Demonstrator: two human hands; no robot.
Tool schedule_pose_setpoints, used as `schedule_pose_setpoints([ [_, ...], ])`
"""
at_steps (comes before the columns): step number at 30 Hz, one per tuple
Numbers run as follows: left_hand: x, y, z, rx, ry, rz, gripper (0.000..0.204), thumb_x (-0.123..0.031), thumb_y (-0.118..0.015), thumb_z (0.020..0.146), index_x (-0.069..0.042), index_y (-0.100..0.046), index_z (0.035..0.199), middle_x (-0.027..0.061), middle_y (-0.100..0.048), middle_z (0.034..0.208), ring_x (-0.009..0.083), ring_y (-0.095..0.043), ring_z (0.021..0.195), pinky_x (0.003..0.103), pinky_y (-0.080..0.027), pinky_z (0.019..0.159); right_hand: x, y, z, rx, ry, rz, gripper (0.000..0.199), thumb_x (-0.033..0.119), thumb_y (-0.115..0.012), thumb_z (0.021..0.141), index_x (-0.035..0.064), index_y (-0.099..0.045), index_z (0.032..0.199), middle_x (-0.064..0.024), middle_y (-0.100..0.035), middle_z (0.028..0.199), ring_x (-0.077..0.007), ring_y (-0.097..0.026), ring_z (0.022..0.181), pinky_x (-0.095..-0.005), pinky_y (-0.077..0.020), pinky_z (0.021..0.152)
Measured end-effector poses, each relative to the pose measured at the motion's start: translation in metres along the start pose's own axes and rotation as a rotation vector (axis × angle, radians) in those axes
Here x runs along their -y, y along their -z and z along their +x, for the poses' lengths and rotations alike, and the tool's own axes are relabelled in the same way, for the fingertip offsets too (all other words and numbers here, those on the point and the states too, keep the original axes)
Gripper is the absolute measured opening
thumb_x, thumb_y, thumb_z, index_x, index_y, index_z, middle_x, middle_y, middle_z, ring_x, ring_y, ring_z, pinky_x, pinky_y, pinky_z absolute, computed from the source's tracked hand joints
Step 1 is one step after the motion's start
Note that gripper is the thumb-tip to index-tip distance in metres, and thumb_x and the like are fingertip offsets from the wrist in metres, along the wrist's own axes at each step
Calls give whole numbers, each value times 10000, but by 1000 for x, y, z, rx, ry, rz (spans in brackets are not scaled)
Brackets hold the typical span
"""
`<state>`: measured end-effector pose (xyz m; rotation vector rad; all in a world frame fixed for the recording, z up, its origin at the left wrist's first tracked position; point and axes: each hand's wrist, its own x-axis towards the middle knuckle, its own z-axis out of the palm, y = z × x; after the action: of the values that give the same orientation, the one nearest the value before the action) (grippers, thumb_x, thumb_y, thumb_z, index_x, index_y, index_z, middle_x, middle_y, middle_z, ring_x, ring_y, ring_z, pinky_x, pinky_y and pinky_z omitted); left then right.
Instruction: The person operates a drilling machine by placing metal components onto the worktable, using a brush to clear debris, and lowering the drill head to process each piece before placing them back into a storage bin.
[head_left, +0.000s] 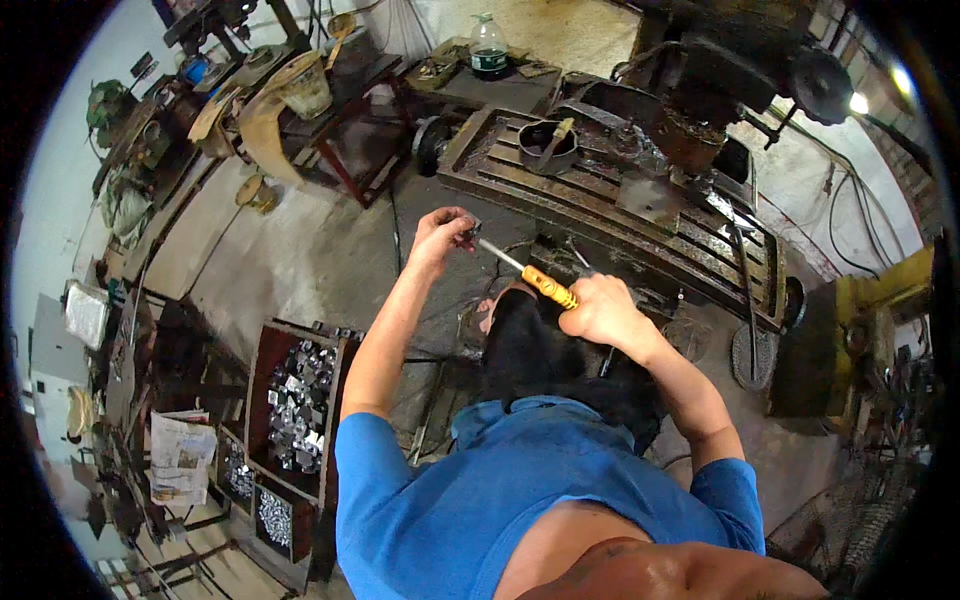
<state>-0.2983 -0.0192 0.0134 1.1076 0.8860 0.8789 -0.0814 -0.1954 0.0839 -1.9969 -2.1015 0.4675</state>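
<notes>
Slotted machine bed (590,205) ahead in a cluttered workshop (250,290), metal parts (295,400) boxed at left, my outstretched left hand (440,235) pinched a small piece (473,228), my right hand (605,308) gripped a yellow tool (547,285).

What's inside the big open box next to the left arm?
The open box holds a heap of small metal pieces, some shiny silver, some dark. The top ones cover whatever lies deeper, so the bottom can't be seen.

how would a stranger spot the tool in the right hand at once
From the blue shirt, go up to the right hand. The tool juts from it toward the left hand. Its yellow handle and slim shaft set it apart from the dark machine table beyond.
</notes>
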Motion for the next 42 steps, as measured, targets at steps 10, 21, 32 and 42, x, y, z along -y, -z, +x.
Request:
schedule_pose_setpoints([
  [10,-16,-118,46,257,-80,512,241,-88,-634,699,86,-593,861,104,-617,698,147,-595,623,272,-464,452,-90,62,-40,64,-406,50,341,272,-568,540,-1,-622,737,-233,-596,732,-350,-600,741,-391,-482,683],
  [21,14,-296,126,803,-1239,1953,172,-92,-572,683,-105,-603,851,75,-520,894,270,-505,941,451,-326,945,-163,70,-111,-428,-436,230,269,202,-549,541,-29,-548,680,-217,-526,582,-349,-559,583,-405,-438,585],
  [32,18,-259,118,342,-838,1170,335,-142,-593,722,-119,-583,1056,96,-570,996,296,-569,878,412,-457,761,-228,11,-77,-663,-206,1013,258,103,-545,597,-23,-633,804,58,-444,593,-43,-368,557,-222,-282,476],
  [42,41,-298,141,326,-845,1388,223,-223,-606,728,-98,-599,913,144,-592,894,329,-592,769,422,-475,648,-252,-56,-97,-657,-669,479,342,209,-586,576,1,-654,839,-203,-625,767,-318,-625,742,-358,-487,715],
])
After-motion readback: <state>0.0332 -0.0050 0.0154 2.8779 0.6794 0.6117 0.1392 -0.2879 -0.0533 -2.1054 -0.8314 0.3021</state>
